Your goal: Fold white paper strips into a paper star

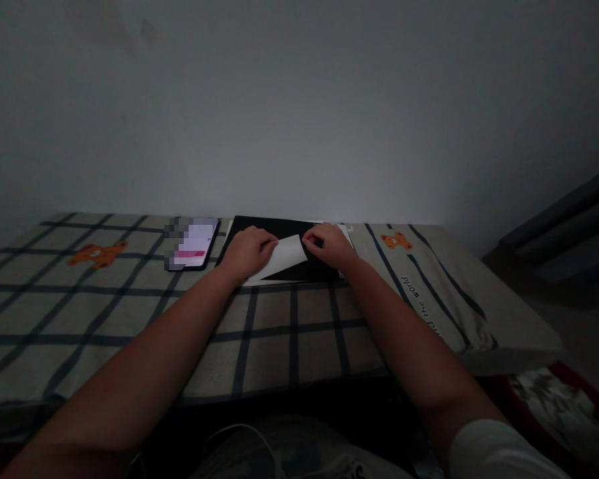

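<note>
A sheet of paper [285,258], black on one side and white on the other, lies at the far middle of the checked cloth. One corner is folded over, showing a white flap against the black face [279,228]. My left hand [248,251] pinches the flap's left edge and presses down on it. My right hand [329,244] grips the flap's right edge with its fingertips. Both forearms reach out from the bottom of the view.
A phone [194,243] with a lit screen lies just left of the paper. The checked cloth [130,313] with orange bear prints covers the surface up to a plain wall. The surface's right edge [509,332] drops off; patterned fabric [559,399] lies lower right.
</note>
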Demonstrator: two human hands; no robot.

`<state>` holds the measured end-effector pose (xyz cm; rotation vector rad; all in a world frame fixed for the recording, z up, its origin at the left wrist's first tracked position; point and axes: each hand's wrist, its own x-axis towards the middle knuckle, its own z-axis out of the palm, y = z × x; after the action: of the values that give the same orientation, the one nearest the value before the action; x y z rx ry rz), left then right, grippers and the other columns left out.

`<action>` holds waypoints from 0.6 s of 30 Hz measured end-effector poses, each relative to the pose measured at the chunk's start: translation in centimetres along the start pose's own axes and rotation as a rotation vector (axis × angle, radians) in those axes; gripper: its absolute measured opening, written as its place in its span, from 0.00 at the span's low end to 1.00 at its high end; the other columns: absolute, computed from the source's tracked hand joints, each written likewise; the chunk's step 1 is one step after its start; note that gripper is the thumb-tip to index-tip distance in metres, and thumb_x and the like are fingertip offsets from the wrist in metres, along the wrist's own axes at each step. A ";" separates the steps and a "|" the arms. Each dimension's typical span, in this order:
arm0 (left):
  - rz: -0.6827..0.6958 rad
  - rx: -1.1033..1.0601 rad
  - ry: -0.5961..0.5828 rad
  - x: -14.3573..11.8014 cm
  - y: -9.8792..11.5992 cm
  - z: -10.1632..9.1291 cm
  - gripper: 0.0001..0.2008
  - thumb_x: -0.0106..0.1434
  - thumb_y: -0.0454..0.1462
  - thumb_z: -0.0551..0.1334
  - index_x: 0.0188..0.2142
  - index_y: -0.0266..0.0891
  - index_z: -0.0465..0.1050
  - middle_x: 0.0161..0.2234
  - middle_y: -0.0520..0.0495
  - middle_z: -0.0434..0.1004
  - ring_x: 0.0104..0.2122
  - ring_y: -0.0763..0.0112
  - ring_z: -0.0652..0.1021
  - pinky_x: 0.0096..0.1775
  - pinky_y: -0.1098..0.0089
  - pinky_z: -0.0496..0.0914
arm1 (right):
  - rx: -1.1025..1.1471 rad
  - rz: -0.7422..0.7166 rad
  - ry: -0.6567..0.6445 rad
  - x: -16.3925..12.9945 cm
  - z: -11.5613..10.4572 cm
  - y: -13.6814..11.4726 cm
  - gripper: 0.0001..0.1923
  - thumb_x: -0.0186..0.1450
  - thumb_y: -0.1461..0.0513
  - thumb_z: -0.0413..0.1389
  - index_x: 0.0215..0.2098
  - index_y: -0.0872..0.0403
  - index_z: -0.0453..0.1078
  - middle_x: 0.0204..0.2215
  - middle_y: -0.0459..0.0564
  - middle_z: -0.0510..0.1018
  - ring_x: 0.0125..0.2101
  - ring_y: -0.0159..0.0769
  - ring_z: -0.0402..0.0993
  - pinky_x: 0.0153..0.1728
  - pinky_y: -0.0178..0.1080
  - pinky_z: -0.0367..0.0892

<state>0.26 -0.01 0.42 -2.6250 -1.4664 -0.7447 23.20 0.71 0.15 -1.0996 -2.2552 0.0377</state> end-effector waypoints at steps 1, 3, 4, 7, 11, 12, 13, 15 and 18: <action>-0.010 -0.002 0.007 0.0 0.0 0.0 0.16 0.64 0.41 0.51 0.39 0.41 0.77 0.37 0.46 0.78 0.39 0.61 0.73 0.39 0.63 0.65 | 0.000 -0.007 0.001 0.0 0.0 0.0 0.07 0.63 0.60 0.52 0.34 0.53 0.71 0.30 0.48 0.75 0.35 0.36 0.66 0.40 0.40 0.56; -0.019 -0.008 0.020 0.0 -0.1 0.0 0.16 0.64 0.41 0.51 0.38 0.40 0.77 0.37 0.45 0.78 0.38 0.61 0.73 0.39 0.63 0.65 | 0.002 -0.028 0.005 0.0 0.1 0.0 0.07 0.63 0.59 0.53 0.35 0.53 0.71 0.31 0.48 0.75 0.36 0.37 0.66 0.41 0.40 0.56; -0.020 -0.012 0.026 0.0 -0.1 0.1 0.16 0.64 0.40 0.51 0.38 0.40 0.77 0.37 0.45 0.78 0.38 0.61 0.73 0.39 0.63 0.65 | 0.005 -0.043 0.008 0.0 0.1 0.0 0.08 0.63 0.58 0.54 0.36 0.53 0.71 0.32 0.49 0.75 0.37 0.37 0.66 0.42 0.40 0.56; -0.020 -0.018 0.033 0.0 -0.2 0.2 0.16 0.64 0.41 0.51 0.38 0.40 0.77 0.37 0.45 0.78 0.37 0.62 0.72 0.39 0.63 0.65 | 0.015 -0.094 -0.011 -0.1 0.2 -0.1 0.14 0.60 0.53 0.57 0.40 0.52 0.72 0.39 0.51 0.73 0.42 0.39 0.66 0.44 0.41 0.56; -0.030 0.000 0.013 -0.1 -0.2 0.2 0.16 0.64 0.40 0.50 0.38 0.40 0.77 0.36 0.45 0.78 0.37 0.62 0.73 0.39 0.63 0.65 | 0.001 -0.127 -0.080 -0.3 0.3 -0.2 0.21 0.56 0.51 0.61 0.46 0.50 0.71 0.43 0.53 0.70 0.45 0.42 0.64 0.44 0.43 0.57; -0.033 0.003 0.011 -0.1 -0.2 0.2 0.16 0.64 0.40 0.50 0.38 0.40 0.77 0.36 0.45 0.78 0.37 0.62 0.73 0.39 0.63 0.65 | -0.005 -0.132 -0.092 -0.3 0.3 -0.3 0.22 0.56 0.51 0.61 0.46 0.50 0.71 0.44 0.53 0.69 0.45 0.42 0.64 0.44 0.43 0.57; -0.033 0.004 0.012 -0.1 -0.2 0.1 0.16 0.64 0.40 0.50 0.38 0.40 0.77 0.36 0.45 0.78 0.38 0.62 0.73 0.39 0.64 0.65 | -0.011 -0.136 -0.100 -0.3 0.3 -0.3 0.22 0.55 0.51 0.61 0.46 0.50 0.71 0.44 0.53 0.69 0.45 0.42 0.63 0.44 0.43 0.57; -0.029 0.004 0.016 0.0 -0.1 0.1 0.16 0.64 0.40 0.50 0.38 0.40 0.77 0.36 0.46 0.78 0.37 0.62 0.73 0.38 0.64 0.65 | -0.023 -0.139 -0.108 -0.4 0.4 -0.2 0.23 0.55 0.52 0.62 0.46 0.50 0.71 0.45 0.54 0.68 0.46 0.43 0.63 0.44 0.44 0.58; -0.018 -0.001 0.022 0.0 -0.1 0.1 0.16 0.64 0.40 0.50 0.38 0.40 0.77 0.36 0.45 0.78 0.37 0.61 0.73 0.38 0.64 0.65 | -0.045 -0.137 -0.108 -0.4 0.6 -0.1 0.22 0.55 0.53 0.63 0.47 0.50 0.71 0.48 0.54 0.66 0.48 0.44 0.61 0.45 0.45 0.58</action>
<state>0.15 0.06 0.33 -2.5988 -1.4864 -0.7741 23.04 0.50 -0.51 -0.9850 -2.4338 -0.0107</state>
